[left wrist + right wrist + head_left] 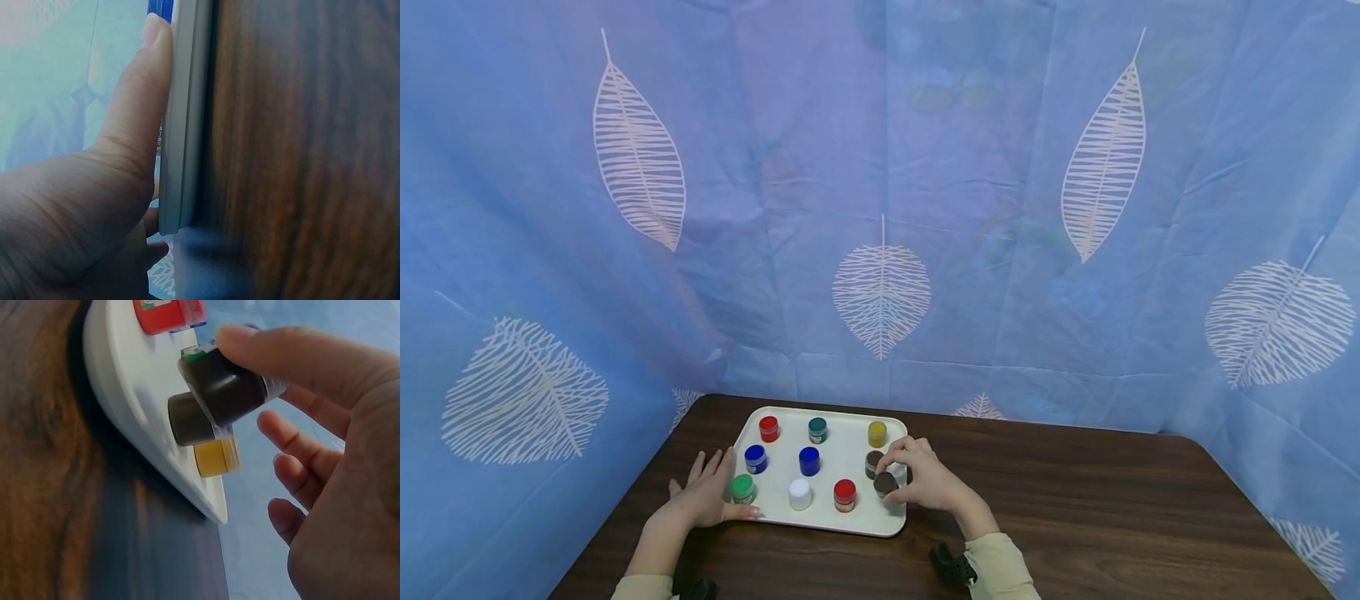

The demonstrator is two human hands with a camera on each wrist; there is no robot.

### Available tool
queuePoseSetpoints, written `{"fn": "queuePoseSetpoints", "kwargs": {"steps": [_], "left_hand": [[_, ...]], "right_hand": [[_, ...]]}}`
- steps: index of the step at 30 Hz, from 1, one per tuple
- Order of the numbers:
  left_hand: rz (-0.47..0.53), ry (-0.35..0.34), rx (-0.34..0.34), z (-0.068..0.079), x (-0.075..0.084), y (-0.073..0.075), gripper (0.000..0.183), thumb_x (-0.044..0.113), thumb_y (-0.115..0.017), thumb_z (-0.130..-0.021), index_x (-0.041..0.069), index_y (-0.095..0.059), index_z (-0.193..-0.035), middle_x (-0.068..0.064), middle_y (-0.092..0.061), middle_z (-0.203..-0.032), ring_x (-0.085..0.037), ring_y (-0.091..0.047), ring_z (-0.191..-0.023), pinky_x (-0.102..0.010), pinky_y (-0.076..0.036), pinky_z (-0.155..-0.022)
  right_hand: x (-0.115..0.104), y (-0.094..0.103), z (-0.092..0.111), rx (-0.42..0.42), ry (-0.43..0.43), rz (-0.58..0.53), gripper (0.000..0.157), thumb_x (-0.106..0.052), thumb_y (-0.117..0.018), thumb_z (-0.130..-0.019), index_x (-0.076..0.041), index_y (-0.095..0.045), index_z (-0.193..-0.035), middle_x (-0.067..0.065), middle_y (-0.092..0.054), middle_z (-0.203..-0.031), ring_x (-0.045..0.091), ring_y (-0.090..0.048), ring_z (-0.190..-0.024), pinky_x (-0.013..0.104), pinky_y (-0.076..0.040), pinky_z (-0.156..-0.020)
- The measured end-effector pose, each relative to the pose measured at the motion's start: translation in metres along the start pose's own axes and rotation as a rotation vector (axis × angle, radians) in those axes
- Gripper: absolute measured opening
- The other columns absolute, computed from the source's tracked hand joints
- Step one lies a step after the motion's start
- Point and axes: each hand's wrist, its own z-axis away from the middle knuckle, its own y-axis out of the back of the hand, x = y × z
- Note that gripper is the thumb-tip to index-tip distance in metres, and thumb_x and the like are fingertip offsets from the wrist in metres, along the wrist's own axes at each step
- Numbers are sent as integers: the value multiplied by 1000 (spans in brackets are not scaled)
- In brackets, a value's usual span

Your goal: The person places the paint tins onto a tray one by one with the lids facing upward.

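Observation:
On the wooden table stands a white tray [847, 452] with small paint jars on it. My right hand [928, 482] pinches a dark brown jar [228, 390] between thumb and fingers, tilted and raised over the tray's right side. Close behind it a second dark jar [189, 419] stands on the tray, beside a yellow jar [877, 433]. My left hand [700, 497] lies at the tray's left front corner, fingers spread and the thumb [134, 94] straight along the front rim. Nearest to that hand is a light green jar [742, 488].
Two red jars [845, 495], two blue jars [809, 461], a white jar [800, 494] and a dark green jar [817, 430] also stand on the tray. The dark wooden table [1075, 500] extends to the right. A blue leaf-patterned cloth [985, 317] hangs behind it.

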Motion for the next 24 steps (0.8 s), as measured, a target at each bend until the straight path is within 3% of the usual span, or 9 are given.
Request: {"fn": "queuePoseSetpoints", "kwargs": {"steps": [11, 24], "left_hand": [[-4, -7, 5, 0, 1, -1, 136, 75, -74, -58, -4, -17, -153, -35, -17, -156, -57, -3, -143, -85, -3, -99], [-6, -16, -5, 0, 5, -1, 135, 75, -74, -60, -4, -17, -153, -34, -17, -156, -57, -3, -143, -85, -3, -99]], "right_hand": [[1, -7, 1, -91, -40, 47, 27, -21, -83, -75, -25, -71, -99, -3, -48, -114, 21, -32, -108, 42, -31, -90], [-1, -4, 6, -112, -84, 97, 29, -17, -83, -76, -24, -68, -100, -3, -47, -114, 22, -32, -108, 48, -29, -93]]}}
